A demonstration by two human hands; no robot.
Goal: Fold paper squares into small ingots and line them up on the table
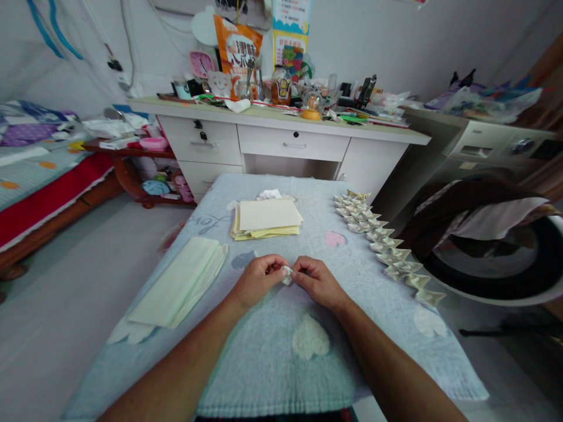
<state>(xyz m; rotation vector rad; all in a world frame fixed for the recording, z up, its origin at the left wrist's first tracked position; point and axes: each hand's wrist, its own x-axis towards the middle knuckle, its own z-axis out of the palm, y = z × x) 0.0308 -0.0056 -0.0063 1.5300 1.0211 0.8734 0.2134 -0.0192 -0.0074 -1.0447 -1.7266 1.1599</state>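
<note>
A small folded piece of white paper (287, 275) is pinched between my two hands above the cloth-covered table. My left hand (263, 275) grips its left side with thumb and forefinger. On the other side, my right hand (317, 280) has its fingertips closed on the paper's right edge. Beyond the hands lies a stack of cream and yellow paper sheets (269, 215). Pale green sheets (178, 284) rest to the left, near the left forearm. Folded paper pieces with pointed ends (382, 240) stand in a long row at the right.
A light blue cloth (259, 357) with heart patterns covers the table. Behind it stands a white desk (292, 143) crowded with jars, a clock and bags. At the right is a washing machine (484, 234) with its door open and laundry hanging out. A bed (39, 181) is at the left.
</note>
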